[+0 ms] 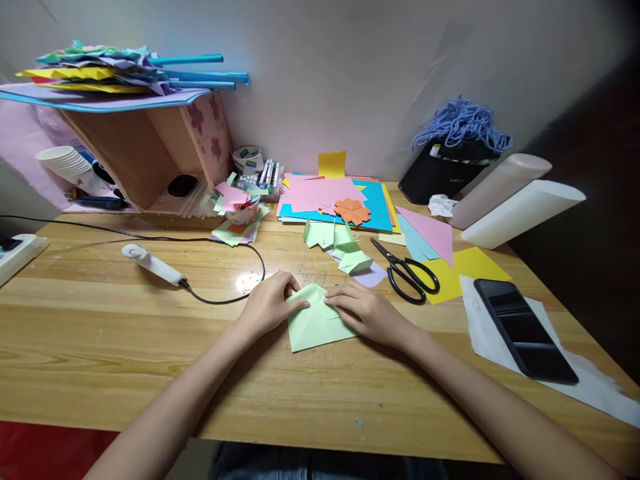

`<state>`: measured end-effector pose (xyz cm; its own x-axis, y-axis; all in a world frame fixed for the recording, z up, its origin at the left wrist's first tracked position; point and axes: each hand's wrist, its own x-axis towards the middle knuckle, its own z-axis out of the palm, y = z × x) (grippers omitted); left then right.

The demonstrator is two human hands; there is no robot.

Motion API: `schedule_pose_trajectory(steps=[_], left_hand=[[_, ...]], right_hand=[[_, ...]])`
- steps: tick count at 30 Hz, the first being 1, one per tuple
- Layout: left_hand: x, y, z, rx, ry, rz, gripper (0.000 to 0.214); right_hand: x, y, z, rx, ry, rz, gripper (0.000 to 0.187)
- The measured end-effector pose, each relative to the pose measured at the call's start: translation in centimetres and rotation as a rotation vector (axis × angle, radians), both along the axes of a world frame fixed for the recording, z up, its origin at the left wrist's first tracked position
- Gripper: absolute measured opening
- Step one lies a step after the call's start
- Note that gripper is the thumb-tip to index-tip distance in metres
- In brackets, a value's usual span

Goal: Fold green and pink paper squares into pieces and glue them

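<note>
A pale green sheet of paper with fold creases lies on the wooden table in front of me. My left hand pinches its upper left edge, the thumb resting on top. On the right side of the sheet lies my right hand, fingers together and pressing the paper near its top corner. Just beyond are folded light green paper pieces on a lilac sheet. Black-handled scissors rest to the right of them, blades pointing away from me.
A white glue gun with a black cord lies at the left. Coloured papers with an orange paper flower are stacked at the back. A phone rests on white paper at the right. A decorated box stands back left.
</note>
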<state>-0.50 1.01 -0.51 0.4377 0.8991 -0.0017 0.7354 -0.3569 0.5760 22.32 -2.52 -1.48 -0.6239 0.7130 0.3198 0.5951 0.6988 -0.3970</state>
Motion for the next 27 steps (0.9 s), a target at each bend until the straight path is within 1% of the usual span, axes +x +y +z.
schedule_pose_trajectory(steps=[2, 4, 8, 12, 18, 21, 24, 27], left_hand=[[0.3, -0.1, -0.3, 0.011, -0.014, 0.033, 0.027], [0.6, -0.1, -0.5, 0.055, -0.046, 0.058, 0.024], [0.9, 0.0, -0.8, 0.126, -0.153, 0.127, 0.015], [1.1, 0.0, -1.1, 0.100, -0.185, 0.137, 0.010], [1.3, -0.1, -1.2, 0.142, -0.274, 0.064, 0.017], [1.4, -0.1, -1.3, 0.127, -0.284, 0.018, 0.020], [1.4, -0.2, -1.6, 0.145, -0.267, -0.042, 0.032], [1.3, -0.2, -1.9, 0.235, -0.212, -0.115, 0.045]], right_hand=[[0.0, 0.0, 0.0, 0.005, -0.010, 0.001, 0.025], [0.0, 0.0, 0.0, 0.010, -0.025, 0.002, 0.026], [-0.2, 0.0, 0.0, 0.030, -0.062, -0.008, 0.031], [-0.5, 0.0, 0.0, 0.056, -0.102, -0.022, 0.033], [-1.0, 0.0, 0.2, 0.046, -0.146, -0.043, 0.028], [-1.0, 0.0, 0.2, 0.015, -0.144, -0.053, 0.026], [-0.9, 0.1, 0.2, -0.009, -0.109, -0.056, 0.026], [-0.9, 0.1, 0.1, -0.014, -0.088, -0.049, 0.026]])
